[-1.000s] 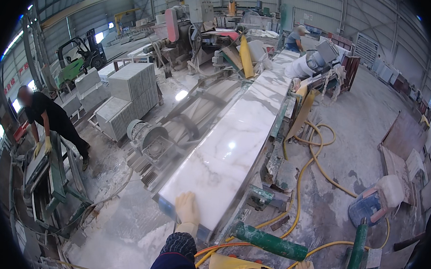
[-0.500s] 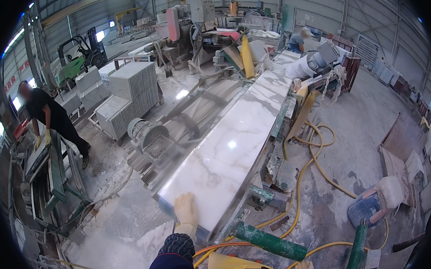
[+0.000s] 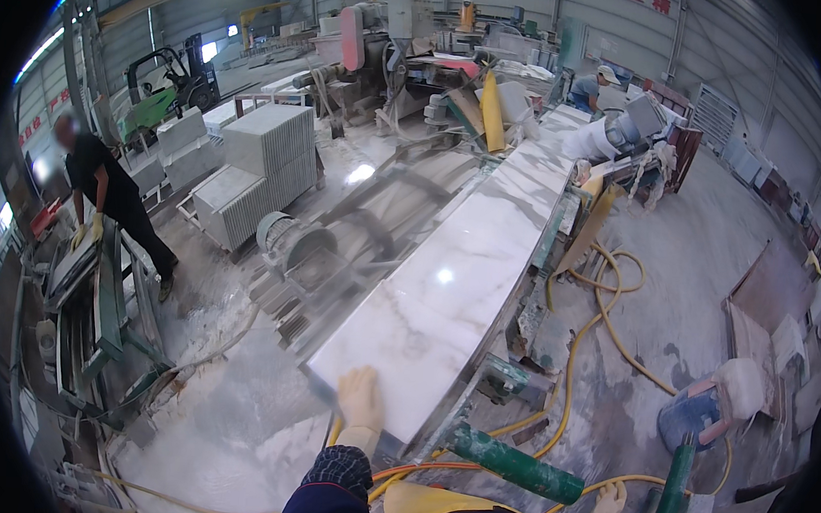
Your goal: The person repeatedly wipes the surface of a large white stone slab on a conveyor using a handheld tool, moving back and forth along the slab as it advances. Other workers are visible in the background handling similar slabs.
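Note:
A long white marble slab (image 3: 425,323) with grey veins reaches from just in front of me toward the far right. My left hand (image 3: 360,400), in a pale glove, lies flat on its near end with fingers stretched out. My right hand (image 3: 606,509), also gloved, hangs low at the right beside a yellow hose (image 3: 632,479) and appears empty, its fingers loosely extended. Between the slab and that hand is a green roller (image 3: 515,462). Whether the right hand touches the hose, I cannot tell.
A motor (image 3: 294,245) stands left of the slab, with stacked slabs (image 3: 256,167) beyond it. One co-worker (image 3: 113,196) bends over a frame at the left; another (image 3: 590,89) is at the far end. A blue container (image 3: 692,419) and green post (image 3: 670,493) stand right.
The whole view has shifted slightly to the right and down. My right hand has moved a little right and up. My left hand stays on the slab's near end.

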